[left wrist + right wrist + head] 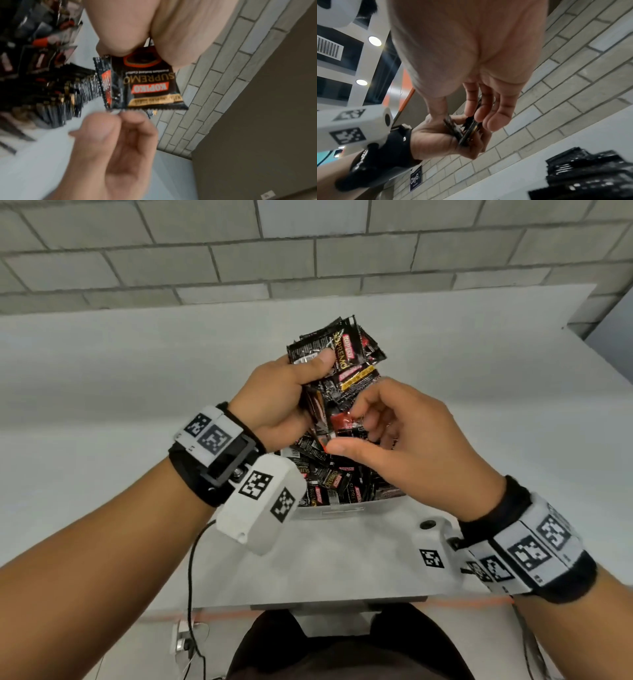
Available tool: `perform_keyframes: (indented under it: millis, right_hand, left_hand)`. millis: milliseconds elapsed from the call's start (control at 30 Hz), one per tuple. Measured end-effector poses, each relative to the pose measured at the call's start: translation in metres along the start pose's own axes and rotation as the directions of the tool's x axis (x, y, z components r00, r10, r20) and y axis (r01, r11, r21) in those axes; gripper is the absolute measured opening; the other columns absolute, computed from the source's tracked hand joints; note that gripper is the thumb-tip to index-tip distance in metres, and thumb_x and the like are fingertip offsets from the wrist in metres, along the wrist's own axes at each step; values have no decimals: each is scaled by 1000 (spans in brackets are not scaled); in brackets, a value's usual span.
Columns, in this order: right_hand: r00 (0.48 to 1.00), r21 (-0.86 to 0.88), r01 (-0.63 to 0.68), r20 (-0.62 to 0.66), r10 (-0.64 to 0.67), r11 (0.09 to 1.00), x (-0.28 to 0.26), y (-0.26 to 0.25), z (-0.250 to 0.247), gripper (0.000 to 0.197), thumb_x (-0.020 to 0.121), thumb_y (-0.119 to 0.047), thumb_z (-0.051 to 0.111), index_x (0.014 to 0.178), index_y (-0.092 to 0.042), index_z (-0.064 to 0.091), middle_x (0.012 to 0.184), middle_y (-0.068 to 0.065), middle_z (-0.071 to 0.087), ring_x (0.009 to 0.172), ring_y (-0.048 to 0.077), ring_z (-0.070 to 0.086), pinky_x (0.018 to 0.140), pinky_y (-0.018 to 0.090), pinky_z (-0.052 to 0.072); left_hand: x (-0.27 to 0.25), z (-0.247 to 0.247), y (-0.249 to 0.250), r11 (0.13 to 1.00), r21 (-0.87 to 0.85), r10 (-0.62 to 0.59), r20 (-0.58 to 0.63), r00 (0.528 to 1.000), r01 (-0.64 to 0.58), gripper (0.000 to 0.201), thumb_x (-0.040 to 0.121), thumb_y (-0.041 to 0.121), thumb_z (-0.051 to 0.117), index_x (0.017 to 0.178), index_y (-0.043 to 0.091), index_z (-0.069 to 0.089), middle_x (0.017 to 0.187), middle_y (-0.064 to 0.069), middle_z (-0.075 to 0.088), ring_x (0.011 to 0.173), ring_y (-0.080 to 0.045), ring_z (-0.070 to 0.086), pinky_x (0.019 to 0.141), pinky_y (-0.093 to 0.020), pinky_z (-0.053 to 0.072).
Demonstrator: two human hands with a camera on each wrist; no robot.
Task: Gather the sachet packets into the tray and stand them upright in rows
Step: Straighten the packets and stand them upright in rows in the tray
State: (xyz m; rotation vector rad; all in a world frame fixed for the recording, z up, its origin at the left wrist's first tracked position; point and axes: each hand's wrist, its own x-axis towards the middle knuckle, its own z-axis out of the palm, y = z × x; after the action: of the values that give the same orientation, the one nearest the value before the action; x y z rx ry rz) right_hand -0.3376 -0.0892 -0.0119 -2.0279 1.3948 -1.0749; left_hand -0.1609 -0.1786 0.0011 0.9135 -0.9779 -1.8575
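Note:
My left hand point(310, 378) grips a fanned bunch of black Kopiko sachets point(346, 354), thumb pressed on the front one, held above the tray. My right hand point(347, 429) curls in at the bunch's lower end and pinches the bottom edges between thumb and fingertips. In the left wrist view the front sachet point(147, 83) hangs from the left hand, and the right hand point(120, 116) pinches its bottom edge. The right wrist view shows the bunch point(467, 132) edge-on between both hands. Below, the white tray point(342, 510) holds several more sachets point(329, 477), some lying jumbled; the hands hide most of it.
The tray sits on a pale grey table point(137, 392) that runs to a grey block wall point(308, 251). A white wrist camera point(263, 501) hangs over the tray's near left corner. A black cable point(191, 570) drops off the table's front edge.

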Motion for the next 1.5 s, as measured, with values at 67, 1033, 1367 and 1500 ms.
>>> perform_keyframes:
  millis: [67, 1033, 1367, 1500]
  right_hand:
    - [999, 28, 19, -30, -18, 999, 2, -5, 7, 40, 75, -46, 85, 96, -23, 60, 88, -6, 55, 77, 15, 59, 67, 33, 55]
    - [964, 314, -247, -22, 267, 917, -3, 20, -38, 9, 84, -9, 78, 93, -10, 78, 73, 11, 73, 57, 20, 64, 57, 25, 55]
    - [968, -68, -219, 110, 226, 973, -28, 40, -45, 17, 80, -10, 83, 79, -25, 76, 71, -10, 74, 66, 14, 70, 66, 20, 55]
    - [989, -90, -145, 21, 148, 985, -28, 47, -44, 17, 79, -10, 83, 78, -25, 76, 76, -11, 74, 67, 12, 70, 68, 26, 56]
  left_hand:
    - [-2, 5, -4, 999, -43, -22, -21, 1000, 22, 46, 100, 14, 58, 141, -5, 50, 136, -28, 59, 115, -37, 65, 99, -52, 54]
    - [-49, -37, -31, 935, 338, 166, -142, 976, -110, 33, 95, -5, 62, 119, 18, 59, 111, -8, 70, 93, -32, 76, 70, -53, 62]
    - [-66, -45, -41, 939, 317, 190, -155, 970, -133, 34, 94, -3, 63, 120, 18, 59, 116, -9, 70, 96, -35, 74, 71, -55, 60]
    - [-66, -42, -37, 940, 309, 196, -152, 969, -142, 36, 94, -3, 62, 124, 17, 58, 119, -11, 70, 100, -36, 74, 72, -57, 60]
